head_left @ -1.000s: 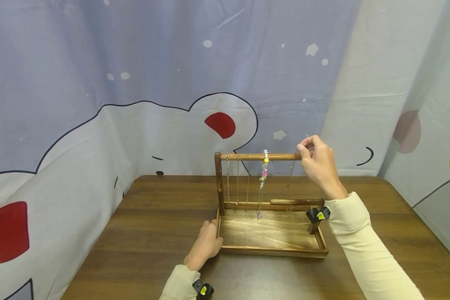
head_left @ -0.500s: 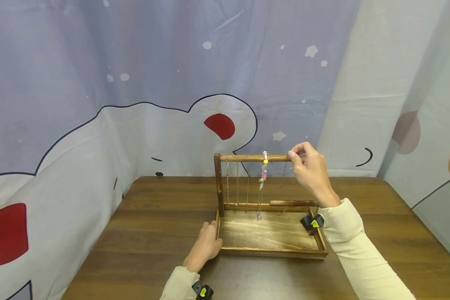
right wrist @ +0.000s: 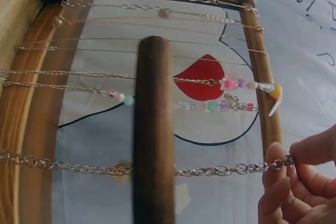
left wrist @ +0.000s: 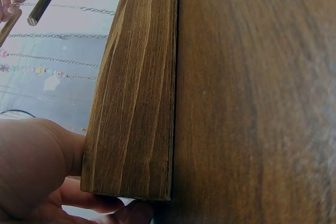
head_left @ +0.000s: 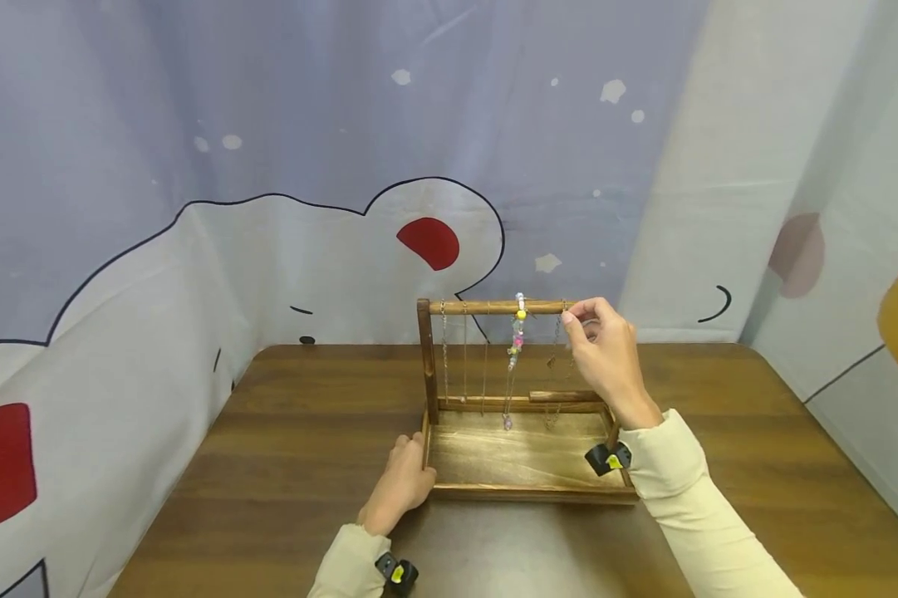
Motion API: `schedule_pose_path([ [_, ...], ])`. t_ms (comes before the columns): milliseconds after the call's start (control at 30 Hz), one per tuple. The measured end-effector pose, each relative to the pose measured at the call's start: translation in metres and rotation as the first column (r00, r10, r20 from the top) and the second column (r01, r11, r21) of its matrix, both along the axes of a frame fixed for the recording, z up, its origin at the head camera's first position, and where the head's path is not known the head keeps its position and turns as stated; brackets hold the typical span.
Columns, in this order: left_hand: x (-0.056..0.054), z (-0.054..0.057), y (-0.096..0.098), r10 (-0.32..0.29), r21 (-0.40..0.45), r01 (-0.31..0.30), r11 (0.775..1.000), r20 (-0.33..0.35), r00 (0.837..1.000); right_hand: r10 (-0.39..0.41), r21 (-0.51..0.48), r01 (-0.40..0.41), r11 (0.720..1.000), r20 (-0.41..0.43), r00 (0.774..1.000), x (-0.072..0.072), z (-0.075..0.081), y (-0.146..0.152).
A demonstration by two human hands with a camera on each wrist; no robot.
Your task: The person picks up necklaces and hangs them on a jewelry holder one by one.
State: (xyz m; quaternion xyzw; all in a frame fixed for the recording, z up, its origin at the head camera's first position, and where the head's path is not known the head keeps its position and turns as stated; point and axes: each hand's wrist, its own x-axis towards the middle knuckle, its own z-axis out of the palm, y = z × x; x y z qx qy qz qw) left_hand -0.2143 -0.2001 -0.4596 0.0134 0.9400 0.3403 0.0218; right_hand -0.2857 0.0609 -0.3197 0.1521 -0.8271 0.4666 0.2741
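A wooden jewelry stand [head_left: 516,492] has an upper bar [head_left: 478,307] above a shallow tray. My left hand [head_left: 399,477] grips the tray's left end; in the left wrist view its thumb and fingers wrap the corner. At the bar's right end, my right hand [head_left: 604,353] pinches a silver chain necklace [right wrist: 220,170] between thumb and finger. This chain lies over the bar and hangs down toward the tray. A colourful beaded necklace [head_left: 517,340] hangs to the left of that hand. Further left are thinner chains, including a silver chain [head_left: 444,357]. My right hand hides the bar's right end.
A shorter, lower wooden rod [head_left: 564,396] projects over the back of the tray. The stand rests on a brown wooden table [head_left: 306,432]. Behind the table hangs a patterned curtain [head_left: 329,274].
My right hand has moved left along the bar and slightly down, bringing the silver chain necklace nearer the beaded one. My left hand keeps its grip on the tray. The head view has shifted slightly.
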Motion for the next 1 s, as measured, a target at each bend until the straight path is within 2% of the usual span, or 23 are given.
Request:
schedule_pose_path([
  [167, 0.005, -0.002, -0.001, -0.003, 0.002, 0.003, 1.0, 0.01, 1.0, 0.012, -0.032, -0.012, 0.999, 0.014, 1.0, 0.005, -0.009, 0.0],
  [367, 0.006, 0.0, -0.001, -0.004, -0.011, 0.004, 1.0, -0.02, 1.0, 0.012, -0.073, -0.008, 0.997, 0.049, 0.999, 0.009, -0.015, 0.0],
  [500, 0.006, 0.0, 0.001, -0.003, -0.017, 0.003, 1.0, -0.036, 0.999, 0.0, -0.061, 0.005, 0.998, 0.077, 0.997, 0.013, -0.021, 0.002],
  [833, 0.008, 0.0, -0.002, 0.024, -0.023, -0.024, 0.999, -0.021, 0.999, 0.025, -0.001, -0.025, 1.0, 0.117, 0.993, 0.024, -0.036, 0.009],
  [1000, 0.011, 0.0, -0.005, 0.017, -0.041, -0.019, 0.999, -0.052, 0.998, 0.033, -0.015, -0.031, 0.999, 0.113, 0.993, 0.039, -0.039, 0.018],
])
